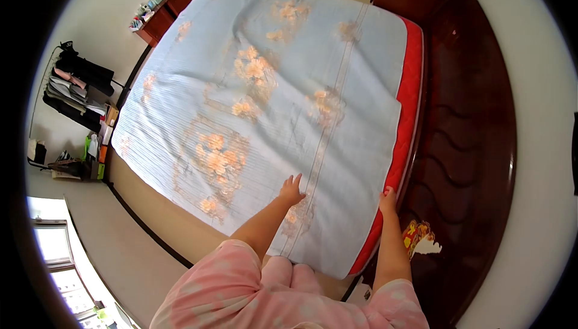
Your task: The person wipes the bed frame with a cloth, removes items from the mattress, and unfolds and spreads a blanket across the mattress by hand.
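Note:
A pale blue bed sheet [289,142] with orange flower prints lies over the mattress, with several creases and folds across it. Along the right side, a strip of the red mattress [410,76] shows beyond the sheet's edge. My left hand [292,190] is over the near part of the sheet, its fingers spread and nothing held; whether it presses on the cloth is hard to tell. At the sheet's right edge, beside the red strip, my right hand [388,200] is closed on the cloth, the fingertips partly hidden.
A glossy dark wooden headboard [463,166] borders the bed on the right, with a torn colourful sticker [417,237] on it. A clothes rack [75,82] and a small cabinet [161,21] stand at the left. Beige floor [162,193] runs along the bed's near left side.

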### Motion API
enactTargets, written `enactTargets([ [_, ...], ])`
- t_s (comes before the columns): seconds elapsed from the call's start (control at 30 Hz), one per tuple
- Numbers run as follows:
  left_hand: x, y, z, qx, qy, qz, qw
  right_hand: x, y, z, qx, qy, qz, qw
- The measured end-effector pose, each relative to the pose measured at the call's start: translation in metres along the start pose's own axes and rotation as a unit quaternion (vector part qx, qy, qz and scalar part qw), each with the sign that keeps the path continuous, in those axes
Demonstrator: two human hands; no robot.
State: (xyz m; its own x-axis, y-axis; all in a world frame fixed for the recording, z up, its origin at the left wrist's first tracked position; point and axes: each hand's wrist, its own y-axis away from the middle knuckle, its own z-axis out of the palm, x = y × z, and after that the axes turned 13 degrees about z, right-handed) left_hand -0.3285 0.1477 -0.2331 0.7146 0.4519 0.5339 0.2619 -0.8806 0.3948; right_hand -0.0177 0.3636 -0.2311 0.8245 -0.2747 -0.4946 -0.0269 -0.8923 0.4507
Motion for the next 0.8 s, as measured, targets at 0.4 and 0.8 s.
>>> enactTargets([
  [0.4,-0.021,-0.206,0.014,-0.055,-0.175,-0.134,0.974,-0.031,-0.226,0.081,0.06,-0.065,-0.035,0.995],
  [0.8,-0.031,-0.224,0.022,-0.091,-0.216,-0.12,0.965,-0.142,-0.353,0.077,0.119,0.126,-0.079,0.982],
])
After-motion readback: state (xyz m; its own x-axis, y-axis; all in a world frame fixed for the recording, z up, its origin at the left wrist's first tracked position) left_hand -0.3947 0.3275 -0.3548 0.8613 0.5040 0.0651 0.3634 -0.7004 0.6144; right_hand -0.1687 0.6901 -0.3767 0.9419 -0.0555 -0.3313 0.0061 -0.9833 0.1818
